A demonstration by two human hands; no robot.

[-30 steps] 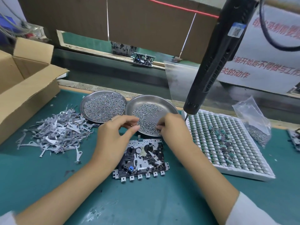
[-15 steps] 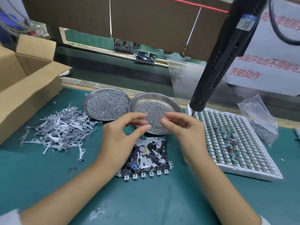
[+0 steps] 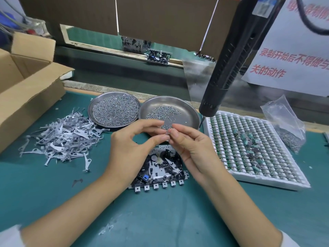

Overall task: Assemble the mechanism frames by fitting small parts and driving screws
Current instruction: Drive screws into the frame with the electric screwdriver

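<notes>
Two bare forearms reach in from the near edge over a teal matte tabletop [image 3: 160,220]. The left hand [image 3: 128,150] curls its thumb and forefinger toward the right hand [image 3: 194,148]; the fingers [image 3: 175,134] of both meet in a pinch on a tiny metal part, too small to say whether it is a screw or a spring. Below the hands lies the mechanism frame [image 3: 160,168], a flat stamped-metal plate with black plastic wheels, a blue piece and a row of square tabs along its near edge; the hands hide its far half.

To the left sprawls a loose pile of thin grey stamped levers [image 3: 62,138], beside an open cardboard box [image 3: 30,82] cut off by the picture's edge. Right of the frame sits a white foam tray [image 3: 258,150] gridded with small greenish components, and a crumpled clear plastic bag [image 3: 284,122]. Farther back stand two round steel dishes touching rim to rim: the left dish [image 3: 114,108] heaped with small screws, the right dish [image 3: 169,113] sparsely covered. A black ribbed electric screwdriver [image 3: 236,56] hangs above, its top cut off.
</notes>
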